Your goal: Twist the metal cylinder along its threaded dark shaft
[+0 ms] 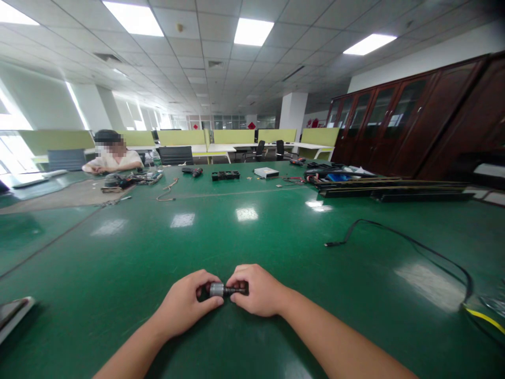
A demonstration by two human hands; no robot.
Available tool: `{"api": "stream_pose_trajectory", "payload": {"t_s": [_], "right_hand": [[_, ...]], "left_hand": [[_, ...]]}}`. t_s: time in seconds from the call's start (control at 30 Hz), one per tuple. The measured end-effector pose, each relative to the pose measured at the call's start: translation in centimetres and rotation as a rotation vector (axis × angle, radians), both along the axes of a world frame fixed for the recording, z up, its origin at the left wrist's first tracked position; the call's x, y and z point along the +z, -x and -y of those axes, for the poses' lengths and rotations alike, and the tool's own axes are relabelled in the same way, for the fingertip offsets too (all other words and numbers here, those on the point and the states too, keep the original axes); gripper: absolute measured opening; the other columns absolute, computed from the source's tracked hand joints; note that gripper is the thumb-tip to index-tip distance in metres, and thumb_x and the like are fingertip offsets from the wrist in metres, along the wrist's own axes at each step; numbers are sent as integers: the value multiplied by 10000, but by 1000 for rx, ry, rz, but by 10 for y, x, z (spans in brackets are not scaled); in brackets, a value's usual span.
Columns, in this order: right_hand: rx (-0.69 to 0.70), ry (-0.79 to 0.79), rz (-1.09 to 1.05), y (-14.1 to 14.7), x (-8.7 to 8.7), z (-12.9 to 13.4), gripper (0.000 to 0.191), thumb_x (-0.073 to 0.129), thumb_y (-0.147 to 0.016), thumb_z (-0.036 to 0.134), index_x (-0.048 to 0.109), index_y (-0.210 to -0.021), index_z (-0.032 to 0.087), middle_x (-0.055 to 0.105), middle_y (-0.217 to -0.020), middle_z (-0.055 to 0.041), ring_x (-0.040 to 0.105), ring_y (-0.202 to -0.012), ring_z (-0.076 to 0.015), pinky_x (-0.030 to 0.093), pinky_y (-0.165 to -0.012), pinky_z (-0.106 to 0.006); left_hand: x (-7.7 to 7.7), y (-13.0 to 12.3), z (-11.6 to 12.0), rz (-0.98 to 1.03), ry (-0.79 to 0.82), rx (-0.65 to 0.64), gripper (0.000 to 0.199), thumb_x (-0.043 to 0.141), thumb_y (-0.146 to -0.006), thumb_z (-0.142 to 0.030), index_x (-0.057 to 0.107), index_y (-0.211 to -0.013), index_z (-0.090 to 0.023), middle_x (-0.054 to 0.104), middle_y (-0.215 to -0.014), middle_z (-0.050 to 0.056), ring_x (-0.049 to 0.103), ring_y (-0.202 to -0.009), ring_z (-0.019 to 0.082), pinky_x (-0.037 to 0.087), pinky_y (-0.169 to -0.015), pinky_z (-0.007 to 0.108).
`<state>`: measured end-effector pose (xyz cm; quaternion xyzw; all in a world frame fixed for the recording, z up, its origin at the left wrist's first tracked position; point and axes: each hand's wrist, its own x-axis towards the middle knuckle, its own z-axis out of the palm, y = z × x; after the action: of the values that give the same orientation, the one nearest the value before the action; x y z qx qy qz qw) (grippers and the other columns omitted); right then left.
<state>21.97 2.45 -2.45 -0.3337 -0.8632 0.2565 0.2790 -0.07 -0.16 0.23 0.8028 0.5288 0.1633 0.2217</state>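
Near the front middle of the green table, a small metal cylinder (216, 289) lies crosswise between my hands. My left hand (191, 302) is closed round its silver left end, thumb below and fingers above. A dark, ridged shaft (230, 290) extends from the cylinder to the right. My right hand (257, 292) pinches that shaft, its fingers curled over the far end. The two hands are close together, with the part joining them. My palms and some fingertips are hidden.
On the green table (221, 226), a black cable (398, 231) curves at the right. Black rails (394, 189), a power drill (192, 171) and a white box (266, 172) lie farther back. A person (114, 158) sits at the far left. A tablet-like object (16, 316) is near left.
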Motion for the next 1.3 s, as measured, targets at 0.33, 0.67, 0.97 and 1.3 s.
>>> {"api": "stream_pose_trajectory", "payload": {"t_s": [0.33, 0.67, 0.97, 1.3], "right_hand": [[-16, 10, 4, 1, 1, 0, 138, 705, -774, 267, 727, -884, 188, 626, -768, -7, 575, -704, -134, 431, -655, -233], [-30, -2, 5, -2, 0, -1, 102, 697, -771, 249, 720, -848, 185, 625, -744, -7, 569, -685, -132, 430, -646, -231], [-29, -12, -6, -5, -1, -2, 63, 692, -746, 228, 707, -784, 180, 599, -698, 3, 547, -652, -125, 409, -609, -224], [-19, -26, 11, -14, 1, -6, 50, 699, -665, 174, 684, -712, 170, 585, -656, 18, 522, -591, -113, 389, -568, -224]], "left_hand": [[1, 0, 0, -11, -19, -34, 260, 650, -818, -406, 703, -1037, -277, 673, -911, -1, 592, -809, 182, 418, -718, 258], [3, -3, 2, -22, -21, -17, 263, 628, -830, -422, 705, -1033, -275, 677, -908, 2, 599, -808, 186, 418, -718, 259], [4, -6, 3, -36, -21, 3, 260, 619, -830, -413, 701, -1031, -270, 680, -903, 3, 598, -796, 188, 417, -708, 264], [4, -6, 2, -30, -19, -3, 271, 613, -836, -422, 696, -1046, -273, 680, -920, 4, 593, -799, 188, 419, -717, 263]]}}
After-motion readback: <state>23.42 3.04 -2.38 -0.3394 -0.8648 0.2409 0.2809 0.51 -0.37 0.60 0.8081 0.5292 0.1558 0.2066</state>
